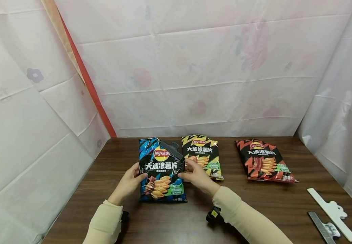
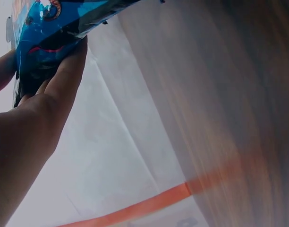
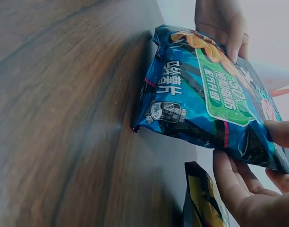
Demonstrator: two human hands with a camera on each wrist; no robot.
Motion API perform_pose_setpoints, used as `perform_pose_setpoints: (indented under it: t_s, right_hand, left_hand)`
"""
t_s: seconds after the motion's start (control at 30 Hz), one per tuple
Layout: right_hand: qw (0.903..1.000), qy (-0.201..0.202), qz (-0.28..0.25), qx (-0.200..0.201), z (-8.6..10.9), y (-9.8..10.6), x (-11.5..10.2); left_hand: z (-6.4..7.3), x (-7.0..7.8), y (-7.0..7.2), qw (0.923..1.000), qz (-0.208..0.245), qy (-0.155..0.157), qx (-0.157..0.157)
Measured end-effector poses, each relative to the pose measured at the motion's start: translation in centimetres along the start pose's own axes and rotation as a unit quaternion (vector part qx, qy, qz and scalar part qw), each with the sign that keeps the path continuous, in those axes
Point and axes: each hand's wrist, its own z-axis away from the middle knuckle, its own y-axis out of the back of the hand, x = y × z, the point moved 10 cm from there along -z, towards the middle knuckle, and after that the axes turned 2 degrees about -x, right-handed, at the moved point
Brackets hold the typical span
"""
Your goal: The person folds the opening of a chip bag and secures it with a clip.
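Note:
Between both hands is a blue and black bag of potato chips [image 1: 160, 176], tilted, its lower edge close over the table in the right wrist view. A black bag clip [image 1: 172, 149] sits across its top right corner. My left hand [image 1: 129, 181] grips the bag's left side, thumb on the front and fingers behind. On the opposite side my right hand [image 1: 198, 176] holds the edge the same way, its thumb [image 3: 280, 134] over the front. Partly hidden behind the bag lies a yellow and black chip bag [image 1: 206, 159].
A red and black chip bag [image 1: 264, 161] lies at the table's back right. Near the right edge are a white bag clip [image 1: 331, 211] and a dark grey bag clip [image 1: 324, 228]. White printed cloth [image 1: 194, 84] walls the brown wooden table [image 1: 255, 203] at the back and sides.

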Motion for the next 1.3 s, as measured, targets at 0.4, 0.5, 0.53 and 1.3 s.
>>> perform_pose_setpoints:
  t_s: [0.4,0.5,0.53,1.3]
  right_hand:
    - [0.9998,-0.014,0.003,0.012,-1.8,-1.1,0.3]
    - [0.9998,-0.012,0.003,0.017,-2.4,-1.3,0.3]
    - [0.9997,-0.013,0.005,0.021,-2.5,-1.4,0.3]
    - [0.9957,-0.049,0.034,0.07,-5.6,-2.0,1.2]
  left_hand:
    - [-0.8,-1.2,1.8,0.9991,-0.035,0.025,0.002]
    - [-1.0,-1.3,2.0,0.9991,-0.029,0.032,0.002]
    - [-1.1,-1.4,2.1,0.9989,-0.029,0.035,0.005]
    - [-3.0,-3.4,3.8,0.9952,0.027,0.077,0.052]
